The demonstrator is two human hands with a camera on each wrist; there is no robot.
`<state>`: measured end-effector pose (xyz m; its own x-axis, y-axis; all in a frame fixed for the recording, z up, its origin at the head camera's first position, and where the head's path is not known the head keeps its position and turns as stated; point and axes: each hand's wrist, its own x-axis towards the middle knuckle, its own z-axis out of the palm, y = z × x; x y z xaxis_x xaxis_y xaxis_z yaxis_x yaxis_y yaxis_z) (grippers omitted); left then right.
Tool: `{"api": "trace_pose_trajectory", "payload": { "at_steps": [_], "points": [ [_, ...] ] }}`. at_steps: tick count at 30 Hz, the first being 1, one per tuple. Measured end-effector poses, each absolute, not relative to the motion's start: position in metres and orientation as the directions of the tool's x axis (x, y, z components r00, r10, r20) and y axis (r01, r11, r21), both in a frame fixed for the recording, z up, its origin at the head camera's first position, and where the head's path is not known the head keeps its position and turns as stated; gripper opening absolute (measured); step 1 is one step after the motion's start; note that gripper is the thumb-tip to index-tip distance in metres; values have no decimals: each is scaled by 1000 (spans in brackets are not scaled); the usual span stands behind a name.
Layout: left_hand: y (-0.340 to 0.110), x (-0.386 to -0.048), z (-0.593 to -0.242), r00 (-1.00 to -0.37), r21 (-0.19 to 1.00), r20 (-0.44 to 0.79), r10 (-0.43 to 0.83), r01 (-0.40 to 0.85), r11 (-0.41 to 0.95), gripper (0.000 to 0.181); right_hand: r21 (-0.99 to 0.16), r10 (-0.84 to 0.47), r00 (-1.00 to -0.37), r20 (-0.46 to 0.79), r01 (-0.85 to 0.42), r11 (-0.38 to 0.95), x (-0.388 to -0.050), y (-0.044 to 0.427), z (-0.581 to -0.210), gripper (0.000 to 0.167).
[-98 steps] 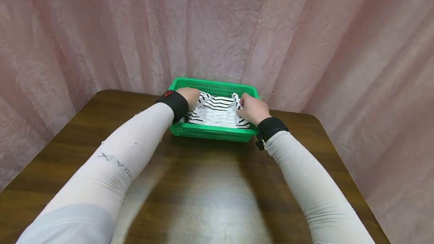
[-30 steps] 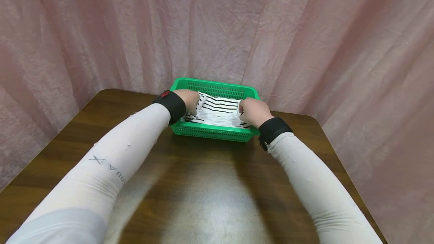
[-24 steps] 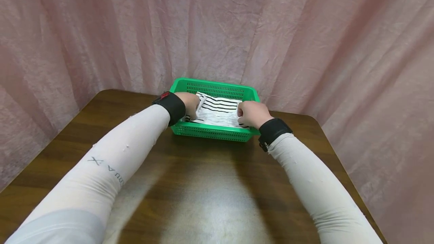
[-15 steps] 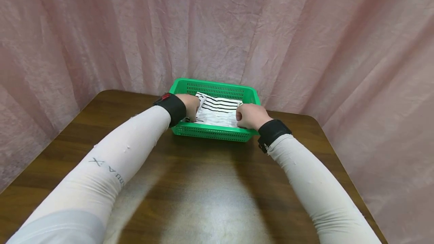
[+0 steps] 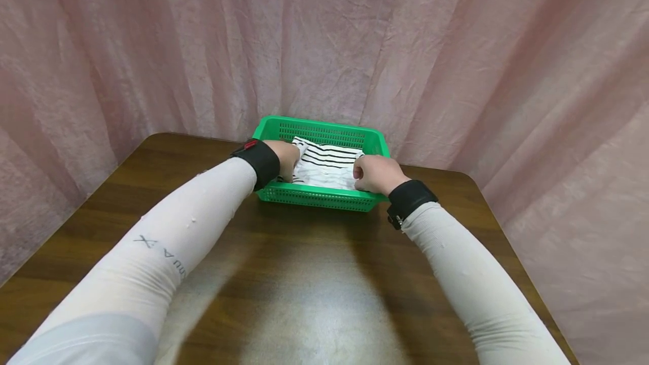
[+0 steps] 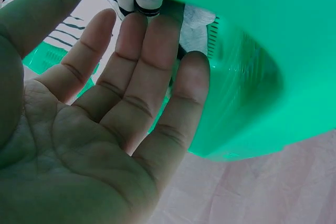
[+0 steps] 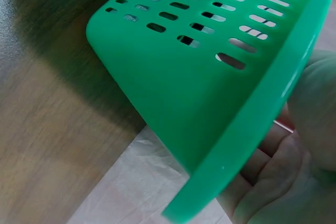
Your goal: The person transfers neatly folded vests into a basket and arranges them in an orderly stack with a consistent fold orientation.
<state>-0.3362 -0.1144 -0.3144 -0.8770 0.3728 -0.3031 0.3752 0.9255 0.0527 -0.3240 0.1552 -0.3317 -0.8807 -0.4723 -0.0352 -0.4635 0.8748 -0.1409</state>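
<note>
A white cloth with black stripes (image 5: 329, 163) lies spread inside a green plastic basket (image 5: 319, 198) at the table's far end. My left hand (image 5: 285, 157) reaches over the basket's left part. In the left wrist view its fingers (image 6: 137, 72) are gently bent and apart, with the tips at the striped fabric (image 6: 149, 2) behind the rim. Over the right part, my right hand (image 5: 376, 174) has bent fingers close to the cloth's right edge. The basket wall (image 7: 173, 87) hides its fingertips in the right wrist view, so a grip on the fabric cannot be made out.
The basket stands on a brown wooden table (image 5: 314, 275). A pink curtain (image 5: 324, 38) hangs right behind it. Both wrists wear black bands, and the forearms cross the table from either side in white sleeves.
Earlier, both hands held the cloth's side edges raised. Those edges now lie lower, and the right hand has come down toward the near rim. The last half second shows hardly any movement.
</note>
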Motion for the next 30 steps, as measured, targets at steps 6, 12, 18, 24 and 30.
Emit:
{"api": "trace_pose_trajectory", "payload": {
  "at_steps": [6,12,18,24,30],
  "points": [
    [-119,-332,-311,-888,74,-264,375,369,926,17,-136,-449,-894,11,-446,885,-322,155,-334,18],
    [-122,-326,-309,-894,61,-208,396,392,918,22,-134,-444,-894,55,-447,884,-315,158,-331,32],
    [-122,-319,-305,-910,20,-131,394,395,919,22,-100,-441,-890,111,-452,886,-308,162,-323,28],
    [-121,-300,-305,-925,9,-46,376,376,926,27,-69,-443,-883,157,-457,887,-300,162,-323,34],
    [-121,-284,-310,-928,-33,36,371,369,929,38,-55,-427,-885,186,-443,895,-293,159,-329,45]
  ]
}}
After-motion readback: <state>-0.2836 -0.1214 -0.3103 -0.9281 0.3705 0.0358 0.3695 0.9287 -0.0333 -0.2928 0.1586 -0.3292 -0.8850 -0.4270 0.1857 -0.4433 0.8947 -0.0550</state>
